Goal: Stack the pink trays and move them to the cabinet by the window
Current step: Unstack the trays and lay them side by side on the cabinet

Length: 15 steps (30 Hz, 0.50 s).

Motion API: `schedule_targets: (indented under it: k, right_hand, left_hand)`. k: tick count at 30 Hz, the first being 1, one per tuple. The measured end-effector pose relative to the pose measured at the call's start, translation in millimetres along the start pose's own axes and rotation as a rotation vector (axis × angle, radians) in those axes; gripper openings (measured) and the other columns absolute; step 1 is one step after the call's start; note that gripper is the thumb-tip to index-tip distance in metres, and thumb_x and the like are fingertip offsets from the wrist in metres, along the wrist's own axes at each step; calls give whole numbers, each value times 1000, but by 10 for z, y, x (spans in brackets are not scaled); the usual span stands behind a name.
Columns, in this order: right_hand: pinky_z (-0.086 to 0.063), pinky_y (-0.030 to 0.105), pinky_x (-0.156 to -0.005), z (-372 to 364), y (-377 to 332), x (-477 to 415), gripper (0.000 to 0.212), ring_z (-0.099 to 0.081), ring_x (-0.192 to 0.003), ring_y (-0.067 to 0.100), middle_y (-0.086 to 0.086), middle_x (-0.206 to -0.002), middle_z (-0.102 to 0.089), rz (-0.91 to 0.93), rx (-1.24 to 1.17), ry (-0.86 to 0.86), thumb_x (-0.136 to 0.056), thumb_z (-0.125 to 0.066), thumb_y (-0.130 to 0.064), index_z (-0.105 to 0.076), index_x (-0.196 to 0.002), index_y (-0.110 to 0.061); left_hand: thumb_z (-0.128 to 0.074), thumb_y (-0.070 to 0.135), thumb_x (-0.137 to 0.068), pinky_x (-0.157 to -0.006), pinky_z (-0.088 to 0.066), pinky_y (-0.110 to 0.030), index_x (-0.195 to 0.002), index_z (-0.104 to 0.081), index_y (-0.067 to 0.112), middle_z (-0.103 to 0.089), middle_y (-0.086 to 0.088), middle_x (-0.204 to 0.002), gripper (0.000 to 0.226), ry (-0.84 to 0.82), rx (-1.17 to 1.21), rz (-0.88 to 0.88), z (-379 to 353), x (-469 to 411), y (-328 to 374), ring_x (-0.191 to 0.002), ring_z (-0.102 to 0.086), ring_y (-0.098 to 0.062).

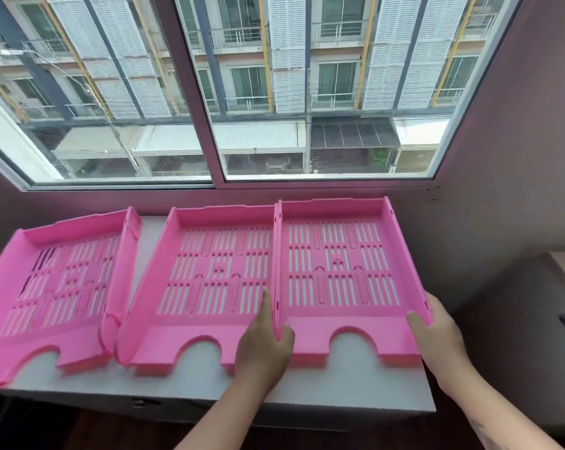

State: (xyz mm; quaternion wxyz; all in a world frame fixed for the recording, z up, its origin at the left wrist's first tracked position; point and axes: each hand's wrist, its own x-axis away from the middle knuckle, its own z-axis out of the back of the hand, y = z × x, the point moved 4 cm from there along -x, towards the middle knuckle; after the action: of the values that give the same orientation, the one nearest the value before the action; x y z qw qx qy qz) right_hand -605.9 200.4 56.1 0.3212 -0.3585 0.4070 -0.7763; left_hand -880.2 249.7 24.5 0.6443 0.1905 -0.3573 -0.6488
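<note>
The left hand [264,344] pinches the right pink tray [339,271] at its left wall; the right hand [437,336] clamps its right wall.

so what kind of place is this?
Probably an upper-floor room in a home or small office: a sliding window overlooks apartment balconies, and pink trays sit on a white cabinet top beneath it.

No readable text, label, brand, number or sign appears on anything in view.
</note>
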Motion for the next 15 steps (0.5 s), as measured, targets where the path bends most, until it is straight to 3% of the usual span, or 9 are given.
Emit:
schedule_targets:
  k: [3,8,9,12,15]
  right_hand:
    - [-47,27,-59,-83,-8,-83,44,-63,-85,11,-2,-102,-67,-18,-17,-37,-96,-47,-8,-51,-137,-23]
    - [-47,27,-59,-172,20,-112,47,-62,-82,14,-5,-94,-64,-25,-20,-6,-95,-46,-7,-50,-139,-21]
    - [-47,27,-60,-179,24,-111,47,-61,-82,13,-5,-94,-64,-22,-22,-5,-95,-47,-7,-50,-140,-21]
    - [-47,26,-59,-192,19,-105,46,-60,-82,11,-7,-94,-63,-9,-27,-18,-95,-47,-7,-49,-139,-22]
    - [-49,28,-60,-192,46,-134,45,-61,-85,13,-7,-96,-63,0,-26,-37,-96,-47,-8,-48,-139,-22]
  left_hand:
    - [-48,27,-95,-41,-36,-13,-157,-1,28,-38,-3,-156,78,31,-2,14,85,-88,14,-48,-44,-2]
    - [-49,30,-95,-52,-47,-16,-157,-7,25,-39,-7,-155,75,38,-35,20,218,-244,65,-69,-59,-5]
    - [-48,31,-95,-55,-44,-15,-156,-8,25,-40,-7,-155,74,44,-43,12,231,-255,84,-77,-62,-9]
    - [-48,31,-97,-78,-44,-19,-156,-12,20,-39,-8,-156,71,67,-69,8,247,-271,121,-124,-56,-22]
    - [-47,29,-97,-83,-43,-26,-156,-13,19,-39,-9,-156,69,74,-79,20,237,-282,121,-131,-51,-27]
